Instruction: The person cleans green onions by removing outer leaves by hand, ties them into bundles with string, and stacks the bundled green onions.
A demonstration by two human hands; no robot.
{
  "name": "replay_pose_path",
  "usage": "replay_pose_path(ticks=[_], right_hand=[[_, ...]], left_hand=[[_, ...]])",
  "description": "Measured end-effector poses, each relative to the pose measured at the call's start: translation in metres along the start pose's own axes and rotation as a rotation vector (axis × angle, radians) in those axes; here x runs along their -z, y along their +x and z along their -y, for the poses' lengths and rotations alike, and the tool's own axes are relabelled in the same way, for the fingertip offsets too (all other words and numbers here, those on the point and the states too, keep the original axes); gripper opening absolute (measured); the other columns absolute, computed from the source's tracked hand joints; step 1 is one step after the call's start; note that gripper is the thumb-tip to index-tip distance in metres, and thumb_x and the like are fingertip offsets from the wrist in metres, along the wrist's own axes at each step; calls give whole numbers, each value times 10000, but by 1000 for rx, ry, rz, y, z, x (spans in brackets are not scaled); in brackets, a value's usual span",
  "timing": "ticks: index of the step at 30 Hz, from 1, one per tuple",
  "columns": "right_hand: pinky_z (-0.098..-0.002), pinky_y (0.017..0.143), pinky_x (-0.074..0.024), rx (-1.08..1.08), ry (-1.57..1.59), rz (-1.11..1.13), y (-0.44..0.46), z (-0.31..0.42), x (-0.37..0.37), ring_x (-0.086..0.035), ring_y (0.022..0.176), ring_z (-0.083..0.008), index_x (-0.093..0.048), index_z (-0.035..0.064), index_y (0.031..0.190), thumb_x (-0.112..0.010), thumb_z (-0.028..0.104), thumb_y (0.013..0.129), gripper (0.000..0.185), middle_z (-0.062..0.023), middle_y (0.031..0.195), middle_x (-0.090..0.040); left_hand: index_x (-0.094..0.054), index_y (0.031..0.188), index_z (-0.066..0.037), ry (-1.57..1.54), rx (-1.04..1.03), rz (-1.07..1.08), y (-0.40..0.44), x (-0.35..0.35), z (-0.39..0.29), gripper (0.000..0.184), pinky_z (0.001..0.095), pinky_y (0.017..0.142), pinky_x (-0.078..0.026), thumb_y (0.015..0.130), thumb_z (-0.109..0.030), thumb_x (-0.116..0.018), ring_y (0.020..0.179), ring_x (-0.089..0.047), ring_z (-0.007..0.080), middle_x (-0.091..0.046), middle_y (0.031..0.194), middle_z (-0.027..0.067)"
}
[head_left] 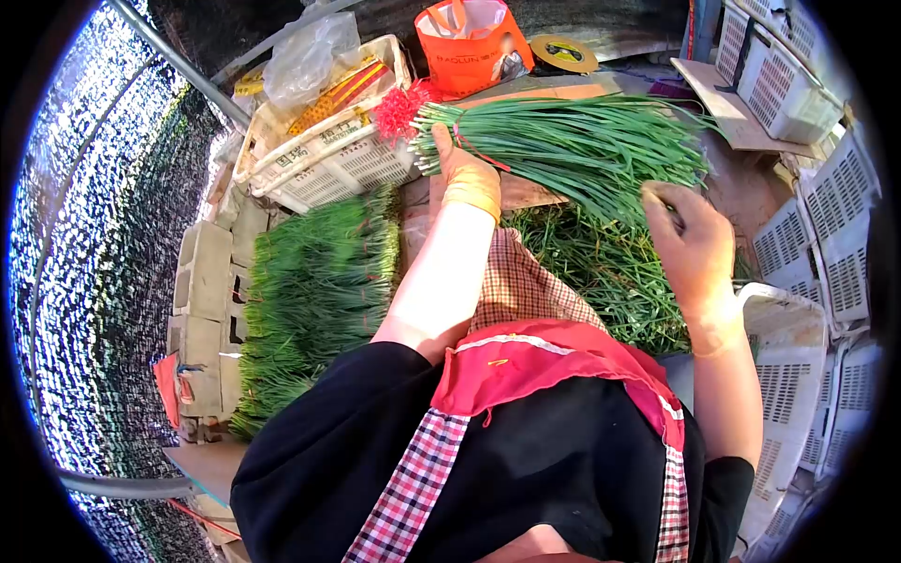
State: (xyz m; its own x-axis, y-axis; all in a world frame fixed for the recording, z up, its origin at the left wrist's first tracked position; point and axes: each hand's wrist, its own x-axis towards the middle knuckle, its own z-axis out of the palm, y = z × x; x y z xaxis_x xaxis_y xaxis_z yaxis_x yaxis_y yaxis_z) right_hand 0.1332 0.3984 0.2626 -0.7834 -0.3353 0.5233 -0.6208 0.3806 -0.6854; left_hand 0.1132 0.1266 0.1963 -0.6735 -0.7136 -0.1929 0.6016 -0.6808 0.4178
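A thick bundle of green garlic chives (pixel 572 141) lies across the work surface, white stem ends to the left and leaf tips to the right. A red tie (pixel 483 158) runs around it near the stems. My left hand (pixel 466 174) is closed on the bundle at the stem end, thumb on top and the other fingers hidden. My right hand (pixel 690 235) is beside the leaf tips, fingers curled together; what they hold, if anything, is hidden. A clump of red strings (pixel 404 108) sits beside the stem ends.
Bundled chives (pixel 314 291) are stacked at the left by concrete blocks (pixel 202 272). Loose chives (pixel 601 272) lie before my apron. Behind are a white crate (pixel 343 174), an orange bag (pixel 469 47) and a tape roll (pixel 563 54). White plastic crates (pixel 788 84) stand at the right.
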Motion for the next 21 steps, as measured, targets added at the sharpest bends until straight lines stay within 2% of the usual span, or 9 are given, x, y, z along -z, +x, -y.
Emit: replay_pose_path(ticks=[4, 6, 8, 10, 12, 13, 16, 18, 21], right_hand=[[-390, 617, -470, -44, -407, 156, 19, -25, -33, -595, 712, -366, -647, 38, 826, -632, 327, 784, 292, -203, 744, -615], [-406, 619, -464, -16, -363, 123, 19, -26, -40, -597, 695, -361, -644, 37, 820, -639, 362, 772, 329, -191, 730, -617], [-415, 632, -462, -109, -343, 169, 18, -35, -43, -576, 714, -391, -639, 36, 843, -630, 339, 782, 309, -198, 731, -609], [-353, 556, -462, 56, -269, 85, 12, -48, -47, -584, 577, -309, -633, 28, 856, -625, 269, 810, 245, -138, 649, -616], [-291, 501, -437, -380, 200, 138, 8, -43, -46, -565, 512, -157, -633, 29, 844, -617, 179, 812, 153, -77, 605, -590], [-212, 431, -356, -375, 427, 103, 3, -49, -50, -443, 445, -49, -609, 12, 822, -593, 123, 837, 112, 7, 549, -505], [-206, 389, -308, -431, 570, 178, -7, -50, -44, -403, 410, -47, -589, 12, 808, -573, 133, 860, 132, 31, 531, -475], [-187, 370, -273, -535, 661, 161, -14, -48, -33, -369, 401, -34, -577, 20, 787, -566, 144, 872, 150, 35, 521, -453], [-176, 362, -264, -432, 1041, 146, -27, -74, -7, -333, 378, -34, -582, 31, 770, -588, 160, 860, 157, 17, 529, -486]], left_hand=[[-588, 1067, -58, -18, 62, 84, -19, -8, -1, 531, 452, 942, -393, 873, -535, -463, 1042, -536, 286, -606, 1102, 108], [-559, 1121, -47, 15, 84, 104, -18, -5, 0, 576, 443, 937, -403, 894, -549, -393, 1054, -534, 279, -588, 1130, 135], [-508, 1200, -40, 94, 105, 324, -9, 2, 2, 691, 459, 937, -406, 871, -622, -331, 1082, -521, 300, -552, 1184, 166], [-456, 1257, -28, 83, 285, 282, -14, 3, 2, 810, 467, 950, -396, 828, -696, -296, 1105, -505, 335, -518, 1227, 187], [-452, 1259, -15, 41, 327, 276, -9, 5, 5, 863, 475, 958, -390, 793, -730, -320, 1115, -492, 367, -514, 1231, 195], [-452, 1259, -15, 35, 327, 274, -16, 0, 4, 863, 475, 958, -390, 793, -730, -320, 1115, -492, 367, -514, 1231, 195], [-473, 1234, -11, 38, 384, 190, -35, -14, -1, 823, 451, 951, -398, 816, -702, -319, 1095, -507, 345, -525, 1216, 189], [-501, 1198, -12, 84, 203, 169, -22, -10, 3, 769, 420, 944, -403, 841, -669, -320, 1070, -521, 320, -543, 1190, 178], [-525, 1163, -18, 117, 26, 123, 24, 16, 8, 640, 400, 937, -404, 872, -575, -401, 1044, -533, 282, -567, 1152, 131]])
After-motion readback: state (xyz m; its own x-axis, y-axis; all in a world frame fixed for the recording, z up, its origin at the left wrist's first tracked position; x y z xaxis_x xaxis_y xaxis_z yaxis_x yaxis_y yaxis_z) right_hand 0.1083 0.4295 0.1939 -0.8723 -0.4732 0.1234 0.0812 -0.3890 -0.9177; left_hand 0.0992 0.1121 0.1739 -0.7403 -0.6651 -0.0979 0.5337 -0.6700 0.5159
